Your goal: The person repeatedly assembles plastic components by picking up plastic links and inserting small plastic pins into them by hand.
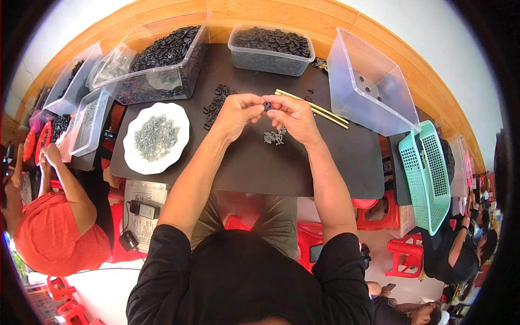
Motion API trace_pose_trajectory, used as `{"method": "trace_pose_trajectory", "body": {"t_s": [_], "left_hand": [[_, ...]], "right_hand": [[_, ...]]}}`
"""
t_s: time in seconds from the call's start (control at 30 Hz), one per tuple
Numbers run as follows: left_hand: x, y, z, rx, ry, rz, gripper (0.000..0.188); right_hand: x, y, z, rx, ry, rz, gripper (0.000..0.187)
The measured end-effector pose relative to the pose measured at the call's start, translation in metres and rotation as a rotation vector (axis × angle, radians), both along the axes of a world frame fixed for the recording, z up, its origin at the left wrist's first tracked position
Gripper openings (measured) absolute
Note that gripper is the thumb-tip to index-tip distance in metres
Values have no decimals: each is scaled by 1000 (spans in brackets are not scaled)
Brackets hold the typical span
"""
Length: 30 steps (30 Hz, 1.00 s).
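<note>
Over the dark table, my left hand (pixel 238 112) and my right hand (pixel 295 119) meet fingertip to fingertip. Between them they pinch a small black plastic part (pixel 267 106), whose exact kind is too small to make out. Below my right hand lies a little pile of small grey metal pins or screws (pixel 274 136). A heap of similar black parts (pixel 215 105) is left of my left hand. Two long yellowish sticks (pixel 325 112) slant across the table beside my right hand, with a few loose black parts (pixel 309 99) near them.
A white scalloped plate (pixel 130 143) full of metal pieces stands at the left. Clear bins of black parts (pixel 168 49) (pixel 271 43) line the back; another clear bin (pixel 374 108) holds only a few. A green basket (pixel 420 179) sits at the right. Other people work on both sides.
</note>
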<state>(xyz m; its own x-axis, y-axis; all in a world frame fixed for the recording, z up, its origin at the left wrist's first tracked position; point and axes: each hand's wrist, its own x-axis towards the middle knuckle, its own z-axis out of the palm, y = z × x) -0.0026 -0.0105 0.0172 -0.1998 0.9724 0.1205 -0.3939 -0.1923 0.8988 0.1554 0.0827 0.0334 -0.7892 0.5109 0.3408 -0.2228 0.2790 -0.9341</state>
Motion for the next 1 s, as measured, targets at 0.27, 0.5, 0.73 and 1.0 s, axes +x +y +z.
{"method": "trace_pose_trajectory", "body": {"t_s": [0.27,0.5,0.73,1.0], "left_hand": [[-3,-3,3,-7,23,-51,4],[-6,-4,2,-19,77,-95,4],[-3,-2,-3,-26,2,-52,9],[-1,3,-5,-7,3,6,10]], "right_hand": [[-2,-1,-7,54,-19,5,20],[-1,-1,-8,81,-48,17,18],[-2,0,-6,-5,5,40,21],[-1,4,-3,121,-16,14,29]]}}
